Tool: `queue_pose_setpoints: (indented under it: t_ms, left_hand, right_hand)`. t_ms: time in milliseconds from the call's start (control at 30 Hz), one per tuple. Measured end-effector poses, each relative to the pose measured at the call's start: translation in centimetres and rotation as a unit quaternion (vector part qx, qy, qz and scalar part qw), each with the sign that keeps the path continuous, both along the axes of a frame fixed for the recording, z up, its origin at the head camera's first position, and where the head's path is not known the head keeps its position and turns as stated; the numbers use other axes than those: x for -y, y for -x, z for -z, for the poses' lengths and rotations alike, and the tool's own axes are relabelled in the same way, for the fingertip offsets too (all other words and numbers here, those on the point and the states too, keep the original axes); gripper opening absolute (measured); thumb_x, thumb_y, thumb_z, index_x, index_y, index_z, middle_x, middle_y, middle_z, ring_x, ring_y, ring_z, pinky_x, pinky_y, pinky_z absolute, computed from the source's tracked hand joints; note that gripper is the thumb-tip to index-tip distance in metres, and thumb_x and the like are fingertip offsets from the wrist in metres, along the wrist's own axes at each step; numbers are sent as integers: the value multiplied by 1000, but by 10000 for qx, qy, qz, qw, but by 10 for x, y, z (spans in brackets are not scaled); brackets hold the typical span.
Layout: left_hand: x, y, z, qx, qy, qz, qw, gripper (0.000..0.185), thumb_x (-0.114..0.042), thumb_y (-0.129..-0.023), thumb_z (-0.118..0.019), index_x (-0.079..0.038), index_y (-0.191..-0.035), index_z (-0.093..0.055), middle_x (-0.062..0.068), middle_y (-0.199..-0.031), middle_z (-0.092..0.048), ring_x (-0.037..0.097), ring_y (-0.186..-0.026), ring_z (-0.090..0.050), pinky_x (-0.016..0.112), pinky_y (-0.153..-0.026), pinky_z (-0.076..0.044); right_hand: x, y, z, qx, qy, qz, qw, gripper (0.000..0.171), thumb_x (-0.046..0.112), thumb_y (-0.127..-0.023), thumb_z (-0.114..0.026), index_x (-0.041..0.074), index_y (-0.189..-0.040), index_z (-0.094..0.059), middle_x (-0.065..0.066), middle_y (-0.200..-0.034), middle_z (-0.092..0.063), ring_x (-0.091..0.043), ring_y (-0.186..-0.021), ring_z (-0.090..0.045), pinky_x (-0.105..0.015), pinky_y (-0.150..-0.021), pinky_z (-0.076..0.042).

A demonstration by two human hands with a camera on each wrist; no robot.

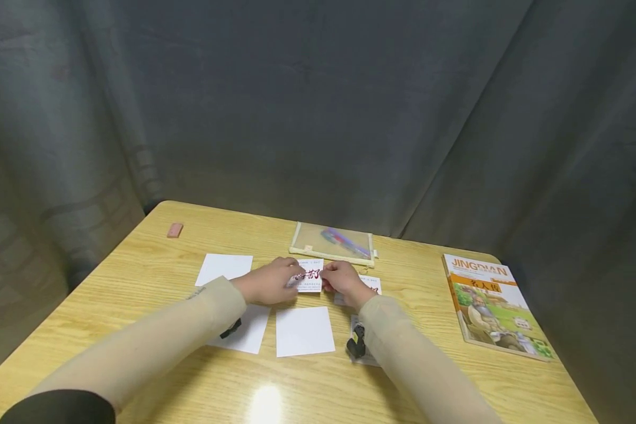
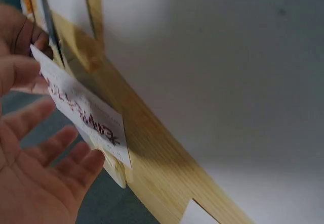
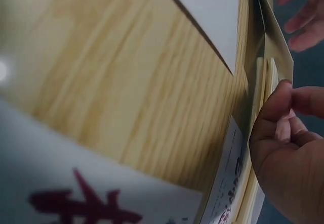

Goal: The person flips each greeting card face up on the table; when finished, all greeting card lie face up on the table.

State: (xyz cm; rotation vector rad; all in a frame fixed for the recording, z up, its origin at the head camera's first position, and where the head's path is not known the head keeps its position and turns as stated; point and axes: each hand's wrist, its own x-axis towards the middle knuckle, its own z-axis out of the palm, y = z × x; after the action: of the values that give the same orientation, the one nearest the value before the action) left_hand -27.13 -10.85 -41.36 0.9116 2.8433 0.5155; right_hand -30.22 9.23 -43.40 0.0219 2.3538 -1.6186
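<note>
Wooden table: printed card, long axis left-right, pinched by right hand, left hand relaxed.

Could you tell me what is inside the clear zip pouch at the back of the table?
Through the clear zip pouch, something pink and blue-purple shows, likely pens, too blurred to count. Anything beneath them or under the pouch is hidden.

Wooden table bears cards, book, pouch.
</note>
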Motion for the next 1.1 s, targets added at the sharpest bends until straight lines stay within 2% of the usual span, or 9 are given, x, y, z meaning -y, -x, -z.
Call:
queue_pose_setpoints:
  t_ms: [100, 200, 400, 800, 900, 1100]
  left_hand:
    - [-3, -3, 2, 64, 330, 299, 9990, 48, -26, -92, -59, -5, -135, -54, 18, -139, -47, 33, -131, -41, 45, -108, -33]
    - [-5, -4, 2, 114, 440, 401, 9982, 48, -25, -93, -59, -3, -135, -54, 20, -139, -46, 35, -132, -40, 46, -109, -32]
    - [-7, -3, 3, 173, 561, 344, 9977, 47, -24, -94, -55, -2, -136, -53, 21, -140, -46, 36, -133, -39, 46, -110, -30]
    - [-12, 2, 6, 60, 850, 231, 9961, 44, -26, -93, -55, -8, -134, -56, 17, -138, -48, 34, -130, -43, 45, -109, -33]
    - [-13, 3, 9, -2, 821, 271, 9963, 43, -26, -93, -56, -8, -132, -57, 16, -137, -49, 35, -127, -44, 45, -107, -36]
    - [-10, 7, 15, -156, 976, 170, 9950, 41, -29, -94, -55, -13, -132, -58, 12, -135, -51, 30, -124, -47, 42, -103, -39]
  right_hand:
    - [3, 0, 1, -12, -65, 48, 10000, 11, 5, -95, -56, -5, -96, -62, -6, -74, -57, -11, -60, -53, -21, -56, -49]
    - [5, 1, 0, 46, -28, 172, 9998, 15, 5, -94, -57, -5, -104, -60, -6, -73, -58, -10, -58, -53, -21, -55, -49]
    - [5, -2, -4, 187, 156, 296, 9993, 27, 2, -92, -57, -5, -118, -55, -11, -82, -62, -13, -64, -58, -23, -59, -53]
    - [-2, -5, -7, 433, 298, 38, 9986, 31, 2, -92, -55, -5, -121, -52, -13, -92, -61, -15, -72, -59, -25, -68, -54]
    - [-6, -8, -12, 345, 256, -23, 9991, 33, 0, -89, -55, -6, -122, -52, -15, -93, -62, -19, -75, -61, -29, -72, -55]
    - [-18, -23, -30, -12, -205, -302, 9993, 36, 3, -87, -56, -8, -121, -54, -21, -98, -66, -27, -86, -66, -36, -78, -56]
